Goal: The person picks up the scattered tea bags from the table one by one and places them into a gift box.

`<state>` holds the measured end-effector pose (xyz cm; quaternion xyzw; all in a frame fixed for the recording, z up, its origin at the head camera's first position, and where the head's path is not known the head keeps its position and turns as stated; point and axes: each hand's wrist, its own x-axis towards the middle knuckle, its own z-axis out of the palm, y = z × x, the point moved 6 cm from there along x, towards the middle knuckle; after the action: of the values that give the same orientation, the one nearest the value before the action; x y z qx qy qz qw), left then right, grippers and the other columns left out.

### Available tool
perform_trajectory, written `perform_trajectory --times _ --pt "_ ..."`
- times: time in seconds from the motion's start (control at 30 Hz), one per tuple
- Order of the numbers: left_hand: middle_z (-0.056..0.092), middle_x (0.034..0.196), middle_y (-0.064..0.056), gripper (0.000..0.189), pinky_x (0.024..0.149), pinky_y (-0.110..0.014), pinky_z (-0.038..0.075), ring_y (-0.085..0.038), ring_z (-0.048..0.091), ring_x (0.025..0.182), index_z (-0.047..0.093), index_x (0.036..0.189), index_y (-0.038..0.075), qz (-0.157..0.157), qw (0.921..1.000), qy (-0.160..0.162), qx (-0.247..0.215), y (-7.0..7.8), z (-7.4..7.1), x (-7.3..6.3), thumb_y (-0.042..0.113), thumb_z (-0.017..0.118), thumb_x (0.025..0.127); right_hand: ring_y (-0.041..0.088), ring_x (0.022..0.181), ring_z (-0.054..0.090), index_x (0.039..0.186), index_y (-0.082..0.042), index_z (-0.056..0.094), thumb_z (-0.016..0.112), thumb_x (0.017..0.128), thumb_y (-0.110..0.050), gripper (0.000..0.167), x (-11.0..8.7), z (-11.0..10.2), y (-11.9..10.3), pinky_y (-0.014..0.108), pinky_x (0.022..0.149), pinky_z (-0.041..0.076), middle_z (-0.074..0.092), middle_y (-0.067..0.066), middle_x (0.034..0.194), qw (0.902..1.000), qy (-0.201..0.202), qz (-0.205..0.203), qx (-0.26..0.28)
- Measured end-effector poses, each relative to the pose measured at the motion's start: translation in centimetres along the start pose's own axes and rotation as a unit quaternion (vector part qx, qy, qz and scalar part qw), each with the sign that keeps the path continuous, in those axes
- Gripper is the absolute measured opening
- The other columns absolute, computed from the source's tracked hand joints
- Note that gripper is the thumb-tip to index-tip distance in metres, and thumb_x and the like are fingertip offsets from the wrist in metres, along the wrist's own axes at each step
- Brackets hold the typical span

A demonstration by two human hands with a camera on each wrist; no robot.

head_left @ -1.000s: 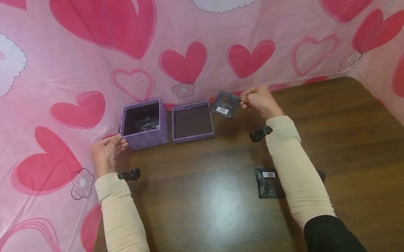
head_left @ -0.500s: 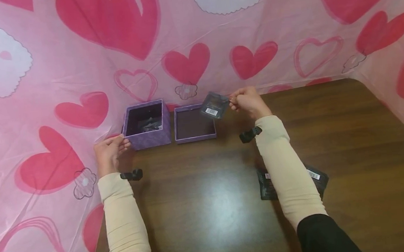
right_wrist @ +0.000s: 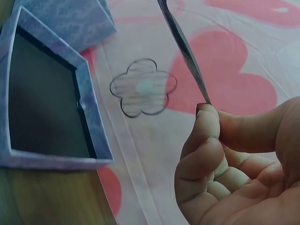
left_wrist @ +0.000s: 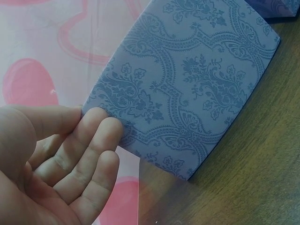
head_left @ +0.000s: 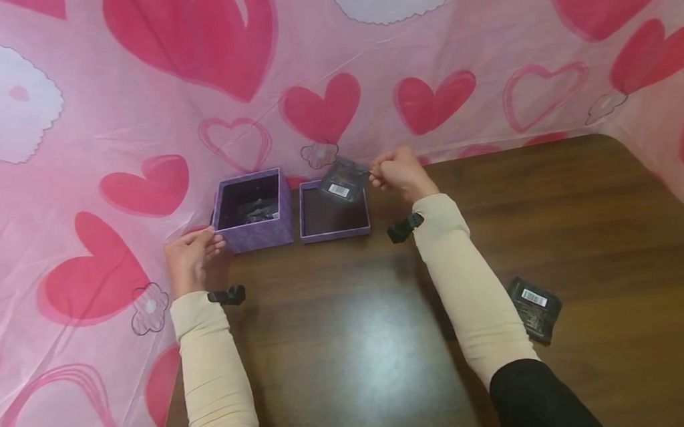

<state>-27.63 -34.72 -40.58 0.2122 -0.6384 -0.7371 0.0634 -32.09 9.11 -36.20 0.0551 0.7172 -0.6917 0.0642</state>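
Observation:
A purple patterned box [head_left: 259, 236] stands uncovered at the back left, with dark packets [head_left: 260, 210] inside. My left hand [head_left: 190, 257] grips its near left corner. In the left wrist view, the thumb tip lies at the box edge and fingertips [left_wrist: 108, 131] press the patterned side. My right hand [head_left: 400, 173] pinches a dark flat sachet [head_left: 344, 181] with a white barcode label by its corner. That sachet hangs over the box lid [head_left: 334, 235], which lies with its hollow side up beside the box. Seen edge-on in the right wrist view, the sachet [right_wrist: 185, 49] rises from the thumb and forefinger.
Another dark sachet [head_left: 536, 309] with a barcode label lies on the wooden table [head_left: 609, 233], right of my right forearm. A dark bit of something [head_left: 449, 329] shows past the forearm's left side. A pink heart-print sheet [head_left: 365, 51] hangs behind the table.
My right hand has carried the sachet leftward, from right of the lid to over it. The right forearm has shifted left, uncovering one table sachet and covering another. My left hand stays at the box corner.

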Motion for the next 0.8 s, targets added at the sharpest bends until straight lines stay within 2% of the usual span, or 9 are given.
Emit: perform_trajectory --times 0.3,0.53,0.8 --pt "0.072 0.067 -0.007 0.006 0.066 -0.028 0.061 -0.016 0.072 0.061 0.072 0.096 -0.004 0.003 0.9999 0.002 0.011 0.0 -0.1 0.1 0.001 0.070 0.093 0.013 0.057 0.060 0.112 0.015 0.063 0.056 0.092 0.007 0.023 0.8 2.9 -0.2 0.020 0.050 0.052 0.062 0.009 0.071 0.9998 -0.011 0.014 0.007" --pt "0.072 0.068 -0.007 0.024 0.063 -0.027 0.061 -0.016 0.072 0.060 0.067 0.113 -0.012 0.008 0.9999 -0.002 0.011 -0.1 0.2 0.4 0.002 0.070 0.093 0.013 0.058 0.062 0.112 0.014 0.066 0.058 0.091 0.007 0.024 1.0 5.0 -0.7 0.020 0.050 0.053 0.065 0.010 0.072 0.9999 -0.014 0.007 0.005" --pt "0.071 0.067 -0.007 0.018 0.063 -0.028 0.062 -0.016 0.072 0.059 0.069 0.106 -0.011 0.008 0.9999 0.004 0.006 -0.1 -0.1 0.3 0.001 0.070 0.093 0.012 0.057 0.060 0.110 0.013 0.068 0.059 0.091 0.007 0.022 1.3 7.3 -1.0 0.021 0.050 0.053 0.065 0.010 0.072 0.9995 -0.024 0.018 0.007"
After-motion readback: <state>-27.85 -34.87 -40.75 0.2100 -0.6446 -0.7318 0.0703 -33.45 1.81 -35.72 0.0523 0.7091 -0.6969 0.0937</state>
